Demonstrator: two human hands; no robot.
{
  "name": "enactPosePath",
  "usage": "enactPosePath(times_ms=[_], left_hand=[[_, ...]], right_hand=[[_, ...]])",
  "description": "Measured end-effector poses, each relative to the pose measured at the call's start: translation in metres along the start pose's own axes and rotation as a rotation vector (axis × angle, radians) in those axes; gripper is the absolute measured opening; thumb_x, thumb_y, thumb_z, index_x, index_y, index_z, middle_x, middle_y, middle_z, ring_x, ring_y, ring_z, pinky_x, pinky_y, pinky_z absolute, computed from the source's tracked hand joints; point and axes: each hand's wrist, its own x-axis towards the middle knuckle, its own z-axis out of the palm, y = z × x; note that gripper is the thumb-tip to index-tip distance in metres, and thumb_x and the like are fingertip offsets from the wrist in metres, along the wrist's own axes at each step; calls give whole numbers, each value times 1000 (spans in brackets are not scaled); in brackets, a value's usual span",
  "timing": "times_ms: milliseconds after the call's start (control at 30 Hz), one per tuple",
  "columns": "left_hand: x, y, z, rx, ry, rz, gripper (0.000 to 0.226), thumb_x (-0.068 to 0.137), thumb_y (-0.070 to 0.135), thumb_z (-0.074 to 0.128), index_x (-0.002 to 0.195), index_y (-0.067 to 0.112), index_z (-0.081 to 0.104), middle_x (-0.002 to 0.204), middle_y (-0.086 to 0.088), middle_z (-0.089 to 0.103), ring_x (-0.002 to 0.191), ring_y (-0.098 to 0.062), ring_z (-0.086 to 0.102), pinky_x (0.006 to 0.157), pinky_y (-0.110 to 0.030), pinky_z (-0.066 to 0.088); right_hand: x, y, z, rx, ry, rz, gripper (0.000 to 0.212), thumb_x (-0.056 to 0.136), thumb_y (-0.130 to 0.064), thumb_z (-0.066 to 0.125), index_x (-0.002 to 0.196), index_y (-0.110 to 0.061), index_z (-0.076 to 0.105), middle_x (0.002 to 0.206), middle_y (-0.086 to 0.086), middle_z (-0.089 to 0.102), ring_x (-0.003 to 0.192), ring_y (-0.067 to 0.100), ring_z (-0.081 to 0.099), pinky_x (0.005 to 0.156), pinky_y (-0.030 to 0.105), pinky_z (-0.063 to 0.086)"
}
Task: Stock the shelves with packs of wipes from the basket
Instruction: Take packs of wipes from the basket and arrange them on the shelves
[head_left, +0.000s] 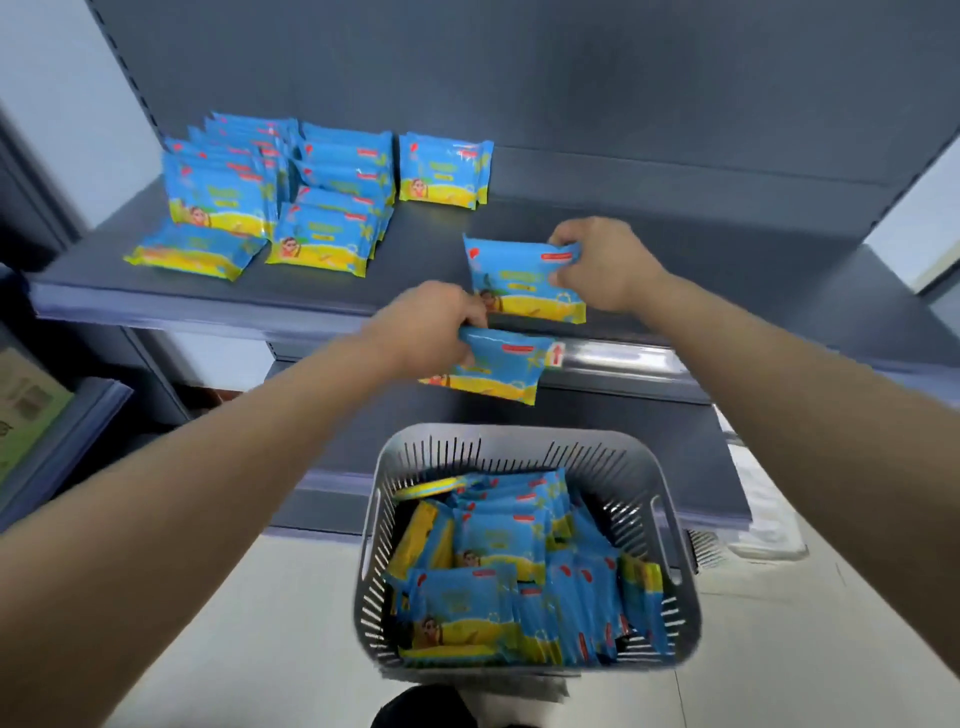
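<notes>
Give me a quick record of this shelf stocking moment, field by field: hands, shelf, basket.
left hand: grips a wipes pack below the shelf edge
right hand: holds a pack upright at the shelf front
shelf: stocked packs in rows at left
basket: on floor, many packs left

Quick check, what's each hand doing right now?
Left hand: closed on a pack of wipes, held in front of the shelf edge.
Right hand: closed on another pack, standing it on the shelf.
</notes>
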Motion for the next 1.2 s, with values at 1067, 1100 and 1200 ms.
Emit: enactPosePath(times_ms=[1067,1100,1200], left_hand=[[217,-138,-26,95,193,-319,34,83,4,60,116,11,58,115,-12,58,112,-28,47,90,-34,40],[222,-141,-25,127,193,-312,33,83,5,59,116,11,57,116,-11,58,113,-28,46,91,-35,39],[233,-146,-23,324,201,-297,27,86,13,56,112,17,55,115,-5,56,115,-27,43,95,-37,30]], right_hand=[[294,17,87,503,17,2,24,85,-7,62,109,-14,64,117,11,59,90,23,58,90,41,51],[294,18,89,509,28,5,22,85,-6,61,106,-14,63,112,12,59,87,24,58,88,41,52],[294,23,91,497,96,17,20,87,-2,52,100,-14,61,95,11,60,77,22,54,75,29,50]])
